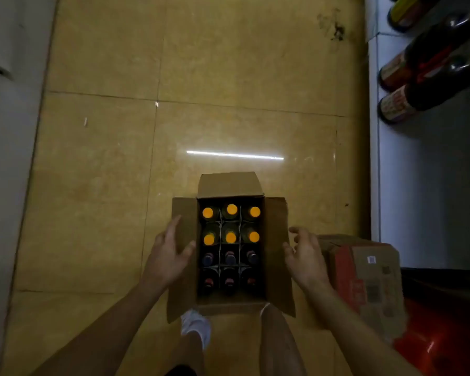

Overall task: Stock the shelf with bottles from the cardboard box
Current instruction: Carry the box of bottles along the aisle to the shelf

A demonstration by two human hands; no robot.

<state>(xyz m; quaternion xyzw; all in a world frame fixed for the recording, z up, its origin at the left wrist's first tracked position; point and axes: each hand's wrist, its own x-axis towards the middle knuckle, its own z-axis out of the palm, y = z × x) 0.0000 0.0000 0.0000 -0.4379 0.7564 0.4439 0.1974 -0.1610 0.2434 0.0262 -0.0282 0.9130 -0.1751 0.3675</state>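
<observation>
The tiled floor fills the frame, with the white shelf down the right edge. My open cardboard box sits at lower center. My left hand and right hand are spread, empty, over its side flaps. 12 bottles stand inside.

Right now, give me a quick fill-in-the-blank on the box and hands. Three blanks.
1. The open cardboard box sits on the ___.
2. It holds ___ orange-capped bottles.
3. The left hand and right hand grip ___.
Missing words: floor; six; nothing.
</observation>
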